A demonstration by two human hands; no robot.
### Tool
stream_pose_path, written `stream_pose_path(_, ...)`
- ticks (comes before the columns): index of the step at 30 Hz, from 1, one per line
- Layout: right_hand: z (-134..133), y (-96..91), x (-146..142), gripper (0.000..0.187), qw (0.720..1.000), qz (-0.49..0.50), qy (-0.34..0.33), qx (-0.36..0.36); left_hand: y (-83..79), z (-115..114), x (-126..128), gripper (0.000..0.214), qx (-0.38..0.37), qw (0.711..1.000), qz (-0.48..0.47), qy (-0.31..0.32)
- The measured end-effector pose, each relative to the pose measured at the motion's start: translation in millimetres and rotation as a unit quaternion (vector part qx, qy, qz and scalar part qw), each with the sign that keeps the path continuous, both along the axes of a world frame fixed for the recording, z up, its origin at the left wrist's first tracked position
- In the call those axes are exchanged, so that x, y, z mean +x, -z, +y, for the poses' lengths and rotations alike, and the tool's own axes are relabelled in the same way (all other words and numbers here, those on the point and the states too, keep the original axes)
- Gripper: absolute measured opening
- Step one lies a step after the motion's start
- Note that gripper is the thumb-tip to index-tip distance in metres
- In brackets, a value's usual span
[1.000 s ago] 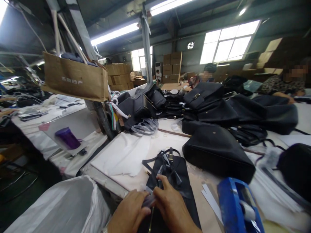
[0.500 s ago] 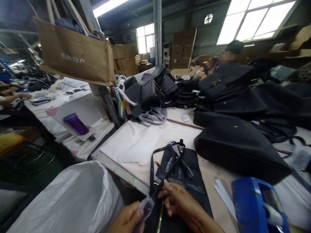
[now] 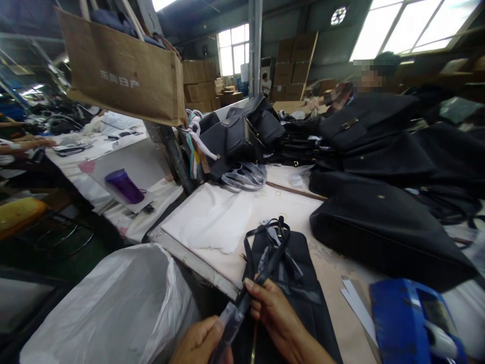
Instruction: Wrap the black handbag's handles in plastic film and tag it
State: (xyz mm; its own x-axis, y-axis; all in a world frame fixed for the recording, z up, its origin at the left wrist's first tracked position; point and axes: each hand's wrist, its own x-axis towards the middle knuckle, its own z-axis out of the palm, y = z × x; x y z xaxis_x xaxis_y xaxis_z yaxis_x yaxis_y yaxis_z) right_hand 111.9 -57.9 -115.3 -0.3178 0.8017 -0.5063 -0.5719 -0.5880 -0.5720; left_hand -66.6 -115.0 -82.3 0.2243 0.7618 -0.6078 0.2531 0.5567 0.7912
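Observation:
A black bag (image 3: 314, 298) with a gold zipper lies flat at the table's near edge, its straps and bits of clear plastic on top. Along its left side runs a black strap (image 3: 271, 264) that comes down into my hands. My right hand (image 3: 271, 303) pinches this strap between thumb and fingers. Lower and to the left, my left hand (image 3: 204, 336) is closed around the strap's lower length, which is covered by a clear plastic sleeve (image 3: 232, 321). The strap's lower end is hidden in my left hand.
A large white sack (image 3: 113, 303) stands open at the left. On the right are a blue tape dispenser (image 3: 409, 318), paper strips (image 3: 356, 308) and a large black bag (image 3: 379, 227). More black bags (image 3: 242, 136) are piled behind. A brown tote (image 3: 121, 71) hangs upper left; a person (image 3: 341, 96) works beyond.
My right hand has closed more firmly on the strap and drawn it straighter toward me. My left hand keeps hold of the sleeved part. The view has shifted slightly left.

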Motion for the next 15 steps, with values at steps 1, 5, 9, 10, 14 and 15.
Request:
stream_pose_path(1, 0, -1.1, 0, 0.042, 1.000, -0.010, 0.010, 0.007, -2.9, 1, 4, 0.061, 0.004, 1.000, 0.010, 0.000)
stream_pose_path(5, -3, -2.8, -1, 0.042, 0.998, -0.040, 0.037, 0.012, -9.7, 5, 14, 0.060, 0.029, 0.998, 0.058, 0.000)
stream_pose_path(9, -9, -1.1, -4, 0.039, 0.997, -0.052, 0.035, 0.033, -10.8, 10, 18, 0.059, 0.062, 0.993, 0.104, 0.011)
stream_pose_path(10, -11, 0.5, -5, 0.038, 0.997, -0.057, 0.028, 0.040, -10.0, 11, 20, 0.059, 0.071, 0.991, 0.111, 0.012)
stream_pose_path(14, -18, 14.5, -7, 0.040, 0.996, -0.079, -0.012, 0.048, 0.4, 15, 28, 0.060, 0.104, 0.989, 0.102, 0.008)
stream_pose_path(15, -18, 19.1, -6, 0.041, 0.996, -0.077, -0.021, 0.050, 4.5, 16, 29, 0.061, 0.108, 0.990, 0.094, 0.010)
